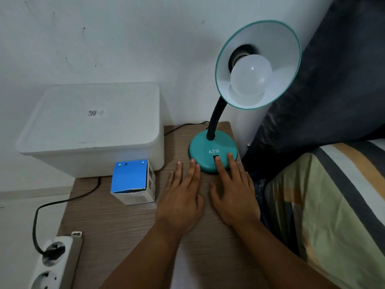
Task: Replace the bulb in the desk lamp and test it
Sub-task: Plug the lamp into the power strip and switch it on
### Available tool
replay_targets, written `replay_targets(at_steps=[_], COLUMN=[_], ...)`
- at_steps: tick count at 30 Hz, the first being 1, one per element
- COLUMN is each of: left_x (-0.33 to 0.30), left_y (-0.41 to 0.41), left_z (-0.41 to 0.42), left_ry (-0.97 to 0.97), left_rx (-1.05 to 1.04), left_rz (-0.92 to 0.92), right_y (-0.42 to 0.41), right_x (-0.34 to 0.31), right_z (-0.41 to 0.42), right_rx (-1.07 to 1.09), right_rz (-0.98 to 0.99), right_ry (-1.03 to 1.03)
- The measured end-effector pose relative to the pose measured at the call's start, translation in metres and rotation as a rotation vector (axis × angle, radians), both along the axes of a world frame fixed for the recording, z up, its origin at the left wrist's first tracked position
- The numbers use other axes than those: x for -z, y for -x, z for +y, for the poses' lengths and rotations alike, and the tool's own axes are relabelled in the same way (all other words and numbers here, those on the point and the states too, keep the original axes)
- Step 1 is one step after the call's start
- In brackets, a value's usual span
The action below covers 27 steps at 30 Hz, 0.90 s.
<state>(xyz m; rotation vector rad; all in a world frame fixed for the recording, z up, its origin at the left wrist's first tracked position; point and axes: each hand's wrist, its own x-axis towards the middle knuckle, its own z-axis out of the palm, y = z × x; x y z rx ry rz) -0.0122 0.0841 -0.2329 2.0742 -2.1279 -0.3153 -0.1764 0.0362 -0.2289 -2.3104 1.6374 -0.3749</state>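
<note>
Both hands lie flat and spread, palms down, on the wooden worktop, holding nothing. The left hand rests with its fingers fanned forward; the tips of its two longest fingers touch the near left edge of the desk lamp's teal base. The right hand lies just beside it, thumbs near each other but apart. Its index finger reaches onto the base and its tip sits at the small black switch below the white "ATN" lettering, while the next finger rests on the base's right rim.

The desk lamp stands directly ahead of the fingertips. From the back of the base a black flexible neck curves up and to the right, above and beyond the right hand, to a teal-rimmed shade with a white inside that faces the camera. A round frosted white bulb sits in the socket at the shade's centre; it is unlit.

Left of the left hand, just apart from its little finger, stands a small bulb box with a blue top. Beyond that, further left, is a large white lidded bin. A black cord runs from behind the lamp along the bin and down to a white power strip, near the left forearm. A striped bed cover lies right of the right hand.
</note>
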Motion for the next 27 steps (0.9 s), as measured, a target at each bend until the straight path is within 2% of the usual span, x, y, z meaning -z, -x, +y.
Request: replay_targets(at_steps=[27], left_x=[-0.0076], left_y=[0.0000], left_z=[-0.0049], left_ry=[-0.072], left_rx=[0.021], left_rz=[-0.057], right_y=[-0.0008], right_x=[0.0015], right_z=[-0.0014], right_rx=[0.014], right_rz=[-0.015], right_ry=[-0.004])
